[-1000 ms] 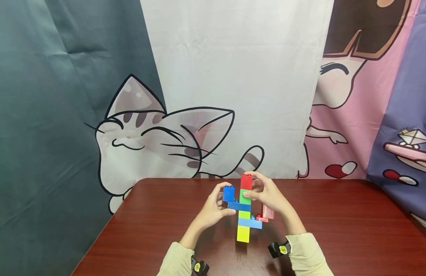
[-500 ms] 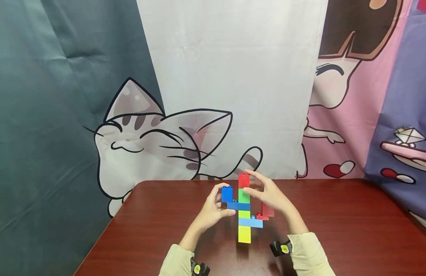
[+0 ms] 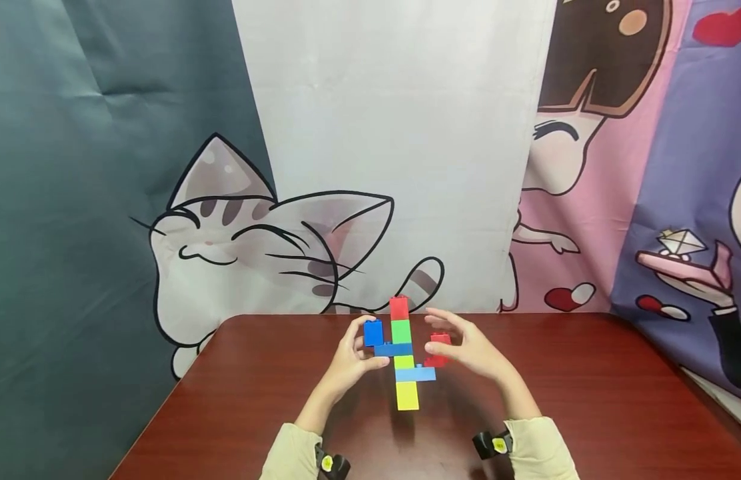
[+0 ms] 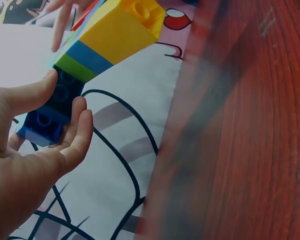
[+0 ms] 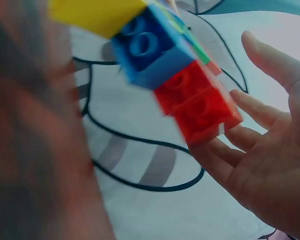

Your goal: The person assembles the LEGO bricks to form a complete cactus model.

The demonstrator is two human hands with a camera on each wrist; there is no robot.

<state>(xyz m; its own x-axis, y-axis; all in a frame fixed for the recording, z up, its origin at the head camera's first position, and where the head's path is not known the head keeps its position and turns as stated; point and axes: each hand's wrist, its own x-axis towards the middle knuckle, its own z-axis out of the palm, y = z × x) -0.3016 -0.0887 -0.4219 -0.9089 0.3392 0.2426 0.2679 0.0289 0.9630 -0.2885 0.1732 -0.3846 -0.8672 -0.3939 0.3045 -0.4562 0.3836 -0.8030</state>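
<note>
A figure of joined toy building bricks is held up above the table. Its upright column runs from a yellow brick at the bottom to a red brick on top. My left hand grips its blue side arm, thumb on one side and fingers on the other. On the opposite side, a light blue brick carries red bricks. Beside these, my right hand has its fingers spread and loosely bent; whether its fingertips touch the red is unclear.
A dark red wooden table lies beneath both hands. Behind its far edge hangs a printed cloth with a cartoon cat and a figure. Each wrist wears a small black camera.
My right hand has let go of the green and red upper bricks and moved right, beside the red side arm. The left hand keeps its hold; the figure has shifted left in view.
</note>
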